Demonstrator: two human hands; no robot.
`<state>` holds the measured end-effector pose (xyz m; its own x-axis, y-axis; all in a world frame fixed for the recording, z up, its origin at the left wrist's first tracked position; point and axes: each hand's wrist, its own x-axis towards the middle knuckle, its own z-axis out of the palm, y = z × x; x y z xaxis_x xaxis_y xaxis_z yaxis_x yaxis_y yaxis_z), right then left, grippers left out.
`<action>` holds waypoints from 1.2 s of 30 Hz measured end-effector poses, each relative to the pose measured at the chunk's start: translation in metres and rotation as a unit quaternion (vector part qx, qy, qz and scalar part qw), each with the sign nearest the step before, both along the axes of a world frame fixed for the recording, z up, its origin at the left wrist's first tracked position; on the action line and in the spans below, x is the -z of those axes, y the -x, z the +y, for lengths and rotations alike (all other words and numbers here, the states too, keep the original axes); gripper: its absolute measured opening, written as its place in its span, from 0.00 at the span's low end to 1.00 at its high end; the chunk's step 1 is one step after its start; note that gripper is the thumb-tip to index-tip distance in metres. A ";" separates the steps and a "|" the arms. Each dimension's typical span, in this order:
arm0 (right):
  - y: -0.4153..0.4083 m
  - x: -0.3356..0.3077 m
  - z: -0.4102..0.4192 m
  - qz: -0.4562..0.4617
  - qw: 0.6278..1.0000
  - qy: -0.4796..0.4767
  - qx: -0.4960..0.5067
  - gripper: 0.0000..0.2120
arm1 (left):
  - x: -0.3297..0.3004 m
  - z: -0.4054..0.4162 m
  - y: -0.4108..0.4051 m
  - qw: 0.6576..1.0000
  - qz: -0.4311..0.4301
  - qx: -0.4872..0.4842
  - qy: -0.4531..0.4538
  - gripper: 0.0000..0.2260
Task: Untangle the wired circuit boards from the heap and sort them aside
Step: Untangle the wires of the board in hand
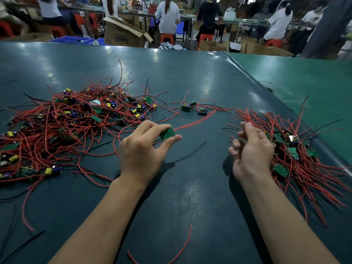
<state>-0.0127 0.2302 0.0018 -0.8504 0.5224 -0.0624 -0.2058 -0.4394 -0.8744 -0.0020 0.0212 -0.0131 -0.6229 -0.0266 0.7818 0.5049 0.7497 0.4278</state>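
— Red wires everywhere. Where is the heap (pixel 62 121) sitting?

— At nine o'clock on the dark surface (pixel 190 77), a tangle of red and black leads with green boards and yellow and blue parts mixed in.

— And the left hand (pixel 142 149)?

— Its thumb and fingers pinch one green board (pixel 167 133) just right of the heap. That board's red wire (pixel 196 121) runs off blurred toward one o'clock, near a few loose boards (pixel 193 108) at twelve.

— What about the right hand (pixel 251 149)?

— Fingers loosely curled, nothing in its grip that I can see. It hovers right beside the sorted pile (pixel 297 149) at three o'clock.

— Anything nearer us?

— One loose red wire (pixel 182 248) at six o'clock. Seated people (pixel 167 18) work across the room.
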 end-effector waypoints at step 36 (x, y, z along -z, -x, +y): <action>-0.005 -0.009 -0.004 -0.069 0.986 0.112 -0.103 0.10 | 0.003 -0.050 0.015 0.847 -0.376 -0.374 0.041 0.20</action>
<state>-0.0079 0.2258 0.0103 -0.9127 0.2990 -0.2787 0.0224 -0.6442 -0.7646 -0.0166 -0.0291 -0.0160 -0.7780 -0.5990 0.1894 -0.5170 0.7818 0.3487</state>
